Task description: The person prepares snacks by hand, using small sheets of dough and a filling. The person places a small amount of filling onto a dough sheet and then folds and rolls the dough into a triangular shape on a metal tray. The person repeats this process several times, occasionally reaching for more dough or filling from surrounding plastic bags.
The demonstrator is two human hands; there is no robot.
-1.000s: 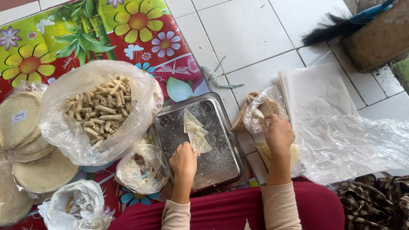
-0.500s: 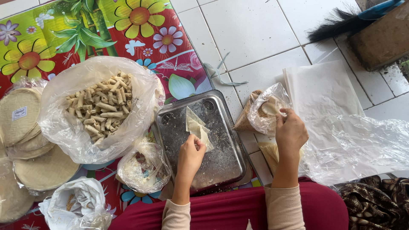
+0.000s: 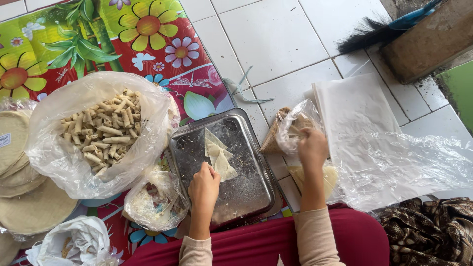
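Wrapper: a pale triangular pastry wrapper (image 3: 218, 156) lay folded on the metal tray (image 3: 246, 197), near the tray's middle, its lower edge touching the left hand.
Left hand: the left hand (image 3: 203, 186) rested on the tray with fingers curled, fingertips pressed on the wrapper's lower corner; whether it pinched the sheet or only pressed it could not be told.
Right hand: the right hand (image 3: 311, 148) was closed, fingers together, inside the mouth of a small clear plastic bag (image 3: 294, 132) just right of the tray; what it gripped inside was hidden.
Hands together: the two hands were well apart, one on the tray, the other off it to the right.
Brown bag: a brown filling bag (image 3: 274, 139) lay against the clear one, touching the tray's right rim.
Wrapper stack: white sheets (image 3: 354, 118) under loose clear plastic film (image 3: 419, 167) lay right of the right hand.
Rolled pieces: a large clear bag of finished rolls (image 3: 106, 130) stood left of the tray on a flowered mat (image 3: 148, 44).
Small bag: a smaller plastic bag of crumbs (image 3: 153, 201) sat beside the tray's lower left corner.
Flat rounds: stacked tan discs (image 3: 19, 197) lay at the far left.
Floor: white tiles (image 3: 276, 39), with a dark brush (image 3: 374, 32) at the upper right.
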